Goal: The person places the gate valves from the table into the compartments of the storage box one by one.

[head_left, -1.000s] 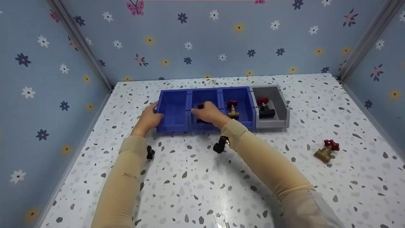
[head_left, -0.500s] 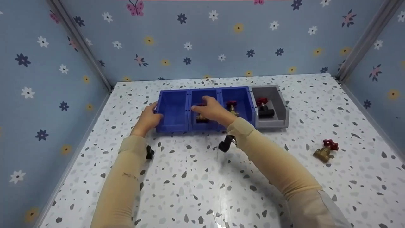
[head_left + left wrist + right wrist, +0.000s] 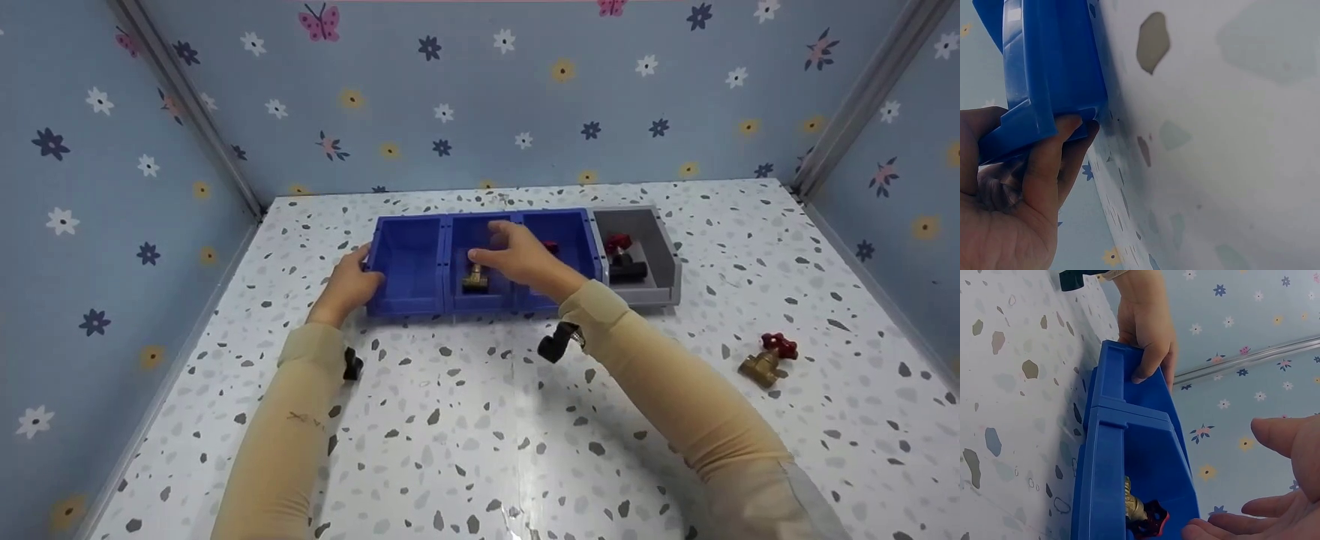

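My left hand [image 3: 346,283] grips the outer side wall of the leftmost blue bin [image 3: 409,259], thumb inside and fingers outside. The left wrist view shows the fingers curled under that bin's edge [image 3: 1044,112]. Over the second blue bin [image 3: 491,304] hovers my right hand [image 3: 525,259], fingers spread and holding nothing. A brass gate valve [image 3: 475,282] lies in this second bin; its red handwheel [image 3: 1157,517] shows in the right wrist view. Most of the third blue bin [image 3: 574,225] is behind the right hand, with a bit of red handwheel [image 3: 551,246] visible there.
At the row's right end stands a grey bin [image 3: 667,259] containing a black-bodied valve [image 3: 628,270] with a red handwheel. Another brass valve [image 3: 763,367] lies on the speckled table at the right. Flower-patterned walls [image 3: 480,97] enclose the table's back and sides.
My right hand has risen from the valve in the second bin and shifted right, its fingers spreading. More of that valve's brass body shows now. My left hand stays on the leftmost bin.
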Available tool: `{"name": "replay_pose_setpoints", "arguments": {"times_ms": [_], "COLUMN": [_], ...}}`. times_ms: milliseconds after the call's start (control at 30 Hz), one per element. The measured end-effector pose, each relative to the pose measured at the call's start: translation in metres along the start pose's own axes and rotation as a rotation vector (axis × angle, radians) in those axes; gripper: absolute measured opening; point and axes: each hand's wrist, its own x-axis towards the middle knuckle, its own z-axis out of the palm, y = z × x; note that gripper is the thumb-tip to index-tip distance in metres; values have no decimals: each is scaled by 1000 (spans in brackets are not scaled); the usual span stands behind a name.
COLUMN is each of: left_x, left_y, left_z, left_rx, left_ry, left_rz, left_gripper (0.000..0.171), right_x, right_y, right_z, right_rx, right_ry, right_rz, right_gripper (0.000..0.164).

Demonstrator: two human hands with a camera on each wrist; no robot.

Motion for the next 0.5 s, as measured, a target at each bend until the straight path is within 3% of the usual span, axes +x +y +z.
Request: {"name": "replay_pose_setpoints", "arguments": {"times_ms": [500], "left_x": [1], "left_y": [-2], "left_z": [1], "left_rx": [-8], "left_ry": [7], "left_rz": [33], "left_gripper": [79], "right_x": [-18], "right_y": [0], "right_z": [-23], "right_rx": [1], "right_ry": [-28], "right_rz": [-50], "right_gripper": [77]}}
